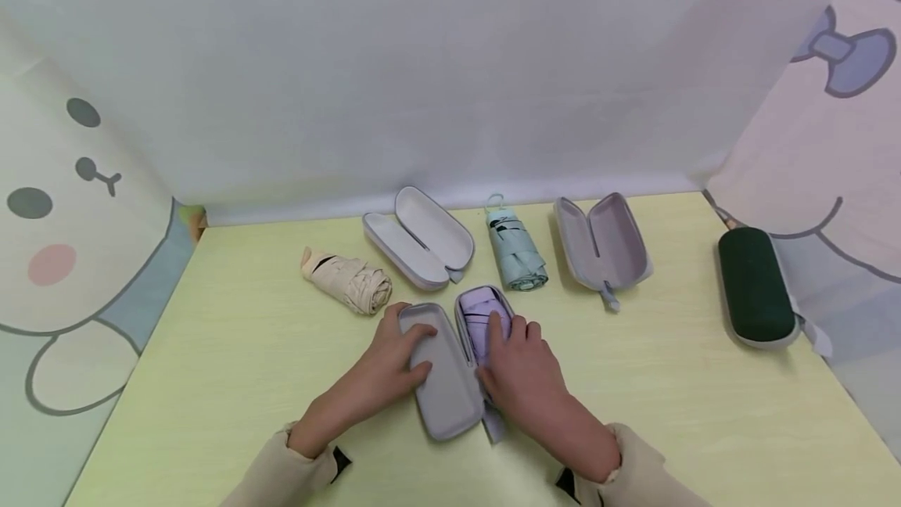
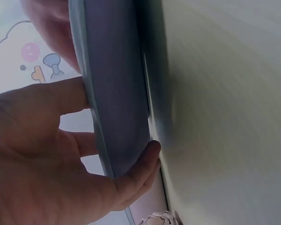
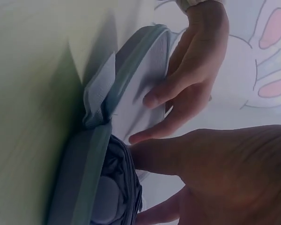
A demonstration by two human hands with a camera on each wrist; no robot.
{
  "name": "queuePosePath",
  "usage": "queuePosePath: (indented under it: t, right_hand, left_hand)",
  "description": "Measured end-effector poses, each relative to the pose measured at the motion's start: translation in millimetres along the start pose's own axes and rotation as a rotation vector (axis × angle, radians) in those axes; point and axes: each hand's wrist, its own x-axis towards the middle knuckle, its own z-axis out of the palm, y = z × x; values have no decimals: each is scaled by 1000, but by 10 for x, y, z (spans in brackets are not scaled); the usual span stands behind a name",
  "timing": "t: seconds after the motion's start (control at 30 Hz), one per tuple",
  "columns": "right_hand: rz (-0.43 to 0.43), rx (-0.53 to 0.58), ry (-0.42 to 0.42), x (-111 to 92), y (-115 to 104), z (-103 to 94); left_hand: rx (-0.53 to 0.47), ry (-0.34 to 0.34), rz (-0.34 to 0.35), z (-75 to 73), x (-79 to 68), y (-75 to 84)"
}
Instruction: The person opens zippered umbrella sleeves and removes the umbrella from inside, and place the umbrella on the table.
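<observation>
Left hand [image 1: 396, 350] grips the outer edge of the grey case [image 1: 446, 386], fingers lapped over the rim of its left half, likely to steady it open. Purple umbrella [image 1: 482, 310] sits in the right half, lengthwise, the way the narrow shell best allows. Right hand [image 1: 524, 370] lies over it, fingers fairly straight, touching, not clenched; seemingly pressing it down. Beyond, rightward: mint umbrella [image 1: 517, 253], then green case [image 1: 755, 284], closed.

Lilac umbrella [image 1: 480, 313] — thin, creased cloth; its grey case [image 1: 449, 396] — matt, smooth-looking; the beige umbrella [image 1: 349, 280], crumpled cloth; the bench [image 1: 239, 350], smooth with faint wood-like grain.
</observation>
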Motion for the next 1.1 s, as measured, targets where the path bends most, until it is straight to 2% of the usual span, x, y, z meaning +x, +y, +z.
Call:
queuePosePath:
  t: [0.13, 0.27, 0.47, 0.77, 0.93, 1.1]
  right_hand:
    - [23, -96, 50, 50, -70, 53]
    - [25, -113, 60, 96, -80, 61]
    - [60, 50, -41, 151, 20, 18]
    - [107, 193, -96, 210, 162, -4]
    - [140, 290, -114, 262, 228, -150]
    - [164, 350, -89, 296, 378, -358]
  left_hand:
    - [30, 15, 16, 18, -14, -18]
    - [46, 37, 20, 16, -17, -10]
    - [38, 49, 2, 12, 4, 21]
    - [12, 50, -23, 34, 42, 72]
    - [16, 59, -26, 48, 58, 74]
    - [10, 48, -38, 54, 66, 70]
